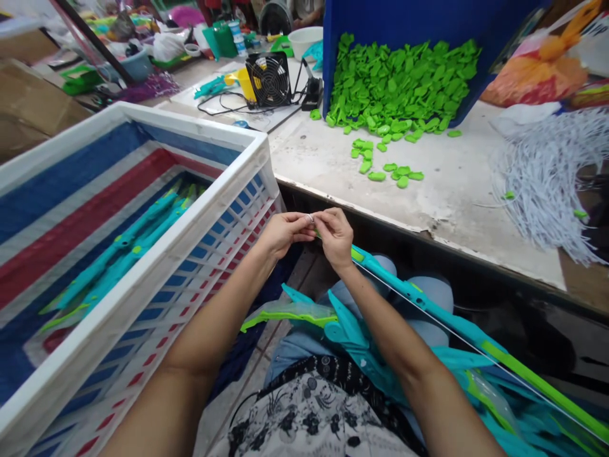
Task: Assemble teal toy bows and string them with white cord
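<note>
**Teal rod, held at its upper tip – both hands engaged**

Teal rod (419, 298): long plastic piece with green trim, lying across the lap. Its long axis runs from the hands down toward 4 o'clock and out of frame. A thin white string (431, 312) runs alongside it.

Right hand (335, 238): closed over the rod's upper end, thumb and forefinger pinched. It is the nearer hand to the rod, which leaves it on the 4 o'clock side.

Left hand (284, 233): at 9 o'clock of the right hand, fingertips touching it. Thumb and forefinger are shut on a pale bit (310, 218) – too small to identify – just at the rod's tip.

Lap: more teal and green parts (304, 312) lie at 6 o'clock of the hands.

White crate (190, 209): at 9 o'clock, lined with striped sheeting, holding teal pieces (128, 247) that lie lengthwise.

Worktable (323, 165): at 12 o'clock, its worn edge just beyond the hands.

Green caps (404, 82): heaped in a tipped blue bin (380, 19) at 1 o'clock. A few loose ones (394, 172) lie nearer the table edge.

White cords (547, 178): a bundle at 2 o'clock.

Black fan (269, 79): at 11 o'clock, well apart from the hands.
</note>
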A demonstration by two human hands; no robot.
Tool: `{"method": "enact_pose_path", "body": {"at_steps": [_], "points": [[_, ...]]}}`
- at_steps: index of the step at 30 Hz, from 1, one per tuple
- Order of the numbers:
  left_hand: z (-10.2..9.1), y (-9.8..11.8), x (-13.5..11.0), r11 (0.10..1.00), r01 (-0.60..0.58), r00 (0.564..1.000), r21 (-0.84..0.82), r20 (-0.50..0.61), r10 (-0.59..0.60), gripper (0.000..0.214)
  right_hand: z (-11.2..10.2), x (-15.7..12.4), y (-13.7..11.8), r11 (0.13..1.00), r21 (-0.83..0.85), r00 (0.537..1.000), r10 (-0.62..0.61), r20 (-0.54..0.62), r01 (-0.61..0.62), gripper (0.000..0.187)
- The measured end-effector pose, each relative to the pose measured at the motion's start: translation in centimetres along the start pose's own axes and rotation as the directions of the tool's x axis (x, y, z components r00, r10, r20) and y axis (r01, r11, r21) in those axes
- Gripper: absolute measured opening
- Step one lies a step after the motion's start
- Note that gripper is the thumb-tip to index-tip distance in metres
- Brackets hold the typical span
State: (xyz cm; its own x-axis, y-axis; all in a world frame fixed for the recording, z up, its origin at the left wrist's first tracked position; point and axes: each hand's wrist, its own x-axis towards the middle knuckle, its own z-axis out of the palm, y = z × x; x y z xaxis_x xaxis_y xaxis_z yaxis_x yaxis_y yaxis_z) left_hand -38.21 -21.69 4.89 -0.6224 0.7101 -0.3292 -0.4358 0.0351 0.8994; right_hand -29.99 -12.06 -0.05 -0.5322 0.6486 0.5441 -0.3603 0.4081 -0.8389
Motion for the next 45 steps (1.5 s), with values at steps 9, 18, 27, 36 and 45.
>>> {"method": "enact_pose_path", "body": {"at_steps": [9,18,27,36,45], "points": [[1.8,-0.6,0.6,0.989,-0.046,0.980,-0.138,-0.196,0.019,0.011,-0.5,0.4,-0.3,0.997,-0.048,0.993,-0.051,0.110,0.056,0.021],[1.1,0.3,0.5,0.994,-0.079,0.997,-0.070,-0.031,0.077,0.009,-2.4,2.3,-0.7,0.976,-0.157,0.949,-0.099,0.298,0.151,0.016],[1.2,0.6,0.3,0.919,-0.189,0.980,0.346,0.000,0.201,0.019,-2.9,1.7,-0.6,0.976,-0.211,0.965,0.013,0.262,0.044,0.011],[0.1,0.5,-0.4,0.854,-0.244,0.967,0.459,0.178,0.181,0.021,-2.9,1.0,1.5,0.972,-0.163,0.955,0.201,0.218,-0.167,0.016],[1.3,0.0,0.6,0.940,-0.254,0.967,0.229,0.060,0.247,0.045,-4.4,1.2,0.1,0.986,-0.063,0.975,0.163,0.154,-0.155,0.022]]}}
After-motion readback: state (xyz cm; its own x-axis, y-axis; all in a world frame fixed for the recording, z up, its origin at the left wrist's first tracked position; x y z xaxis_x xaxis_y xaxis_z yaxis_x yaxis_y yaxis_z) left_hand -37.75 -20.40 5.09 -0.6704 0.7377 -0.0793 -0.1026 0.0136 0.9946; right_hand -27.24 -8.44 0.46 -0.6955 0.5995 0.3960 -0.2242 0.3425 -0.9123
